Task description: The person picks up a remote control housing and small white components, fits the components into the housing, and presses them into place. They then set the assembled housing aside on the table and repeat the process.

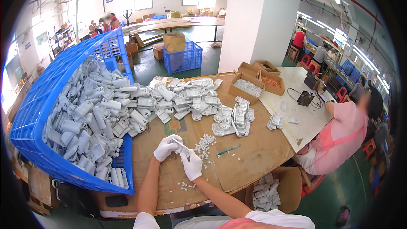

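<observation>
Small grey-white plastic part (pixel 179 146) held above the worktop (pixel 254 152), near its front middle, between both gloved hands. Left hand (pixel 166 147) curled around one end, fingers closed on the part; right hand (pixel 192 165) pinching the other end from below and to the right. Exact hold under the gloves too small to read.

Step in hand, as a judgement: trimming or cleaning one moulded piece by hand, part-way through that piece. Small white offcuts (pixel 204 143) heaped just beside the hands, a few more scraps (pixel 185 185) near the front edge. Teal-handled tool (pixel 228 150) lying flat to the right, apart from both hands, untouched.

Further out: spread of the same moulded parts (pixel 186 97) across the back of the worktop, some stacked in a group (pixel 234 118) at right. Large blue crate (pixel 63 101) tipped on its side at left, spilling parts onto the cardboard surface. Open cardboard boxes (pixel 250 87) at the far right corner. Brown carton (pixel 271 191) with finished-looking pieces below the near right edge.

Next move likely calls for a firm two-handed hold, a clean snap or twist at the waste tab, then a clear drop spot.

Another person in pink (pixel 339 135) seated at the adjoining white table (pixel 296 118), hands on separate work.
</observation>
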